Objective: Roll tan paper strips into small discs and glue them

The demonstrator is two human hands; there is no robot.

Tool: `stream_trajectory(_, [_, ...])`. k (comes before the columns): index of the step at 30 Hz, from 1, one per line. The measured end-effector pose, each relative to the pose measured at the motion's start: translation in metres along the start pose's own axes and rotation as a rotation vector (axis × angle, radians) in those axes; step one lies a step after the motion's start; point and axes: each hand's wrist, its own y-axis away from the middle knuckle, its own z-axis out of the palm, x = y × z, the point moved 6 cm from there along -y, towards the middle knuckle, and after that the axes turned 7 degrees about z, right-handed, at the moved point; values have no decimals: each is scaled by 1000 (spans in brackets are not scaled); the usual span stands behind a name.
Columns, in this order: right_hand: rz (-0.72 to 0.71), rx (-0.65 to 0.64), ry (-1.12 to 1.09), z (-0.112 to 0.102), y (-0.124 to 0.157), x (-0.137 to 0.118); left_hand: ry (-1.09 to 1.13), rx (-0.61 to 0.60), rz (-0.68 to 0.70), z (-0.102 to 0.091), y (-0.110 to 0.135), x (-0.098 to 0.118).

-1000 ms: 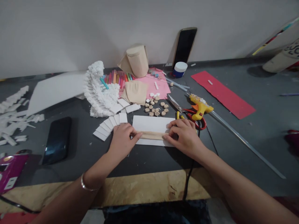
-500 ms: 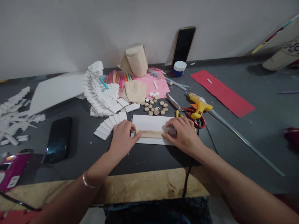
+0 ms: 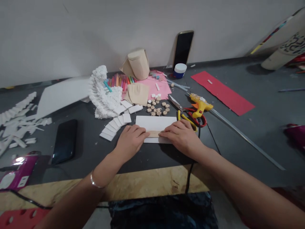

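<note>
A narrow brown paper strip point(image 3: 153, 134), apparently folded or rolled, lies across a white card point(image 3: 156, 122). My left hand point(image 3: 132, 140) is closed at its left end, thumb and fingers together. At the strip's right end my right hand point(image 3: 183, 136) is closed in the same way. Both hands rest low on the card and hide the strip's ends. Just beyond the card sit several small rolled brown paper discs point(image 3: 158, 110). Left of it, white rectangular pieces point(image 3: 114, 126) lie fanned out.
Scissors point(image 3: 176, 103) and a yellow hot glue gun point(image 3: 200, 105) lie at the right, near a red paper strip point(image 3: 224, 92). A brown paper roll point(image 3: 139, 65) stands behind a white textured model point(image 3: 105, 95). A black phone point(image 3: 64, 141) lies left; another phone point(image 3: 183, 48) leans on the wall.
My hands have moved closer together along the brown strip, so less of it shows between them. My left fingers have come down flatter over its left end. The view has shifted slightly.
</note>
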Motion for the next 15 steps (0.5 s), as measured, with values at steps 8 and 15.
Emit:
stream_trajectory(8, [15, 25, -17, -6, -3, -2, 76, 41, -53, -9, 5, -9])
stream_trajectory(15, [-18, 78, 58, -7, -6, -5, 45, 53, -31, -8, 4, -6])
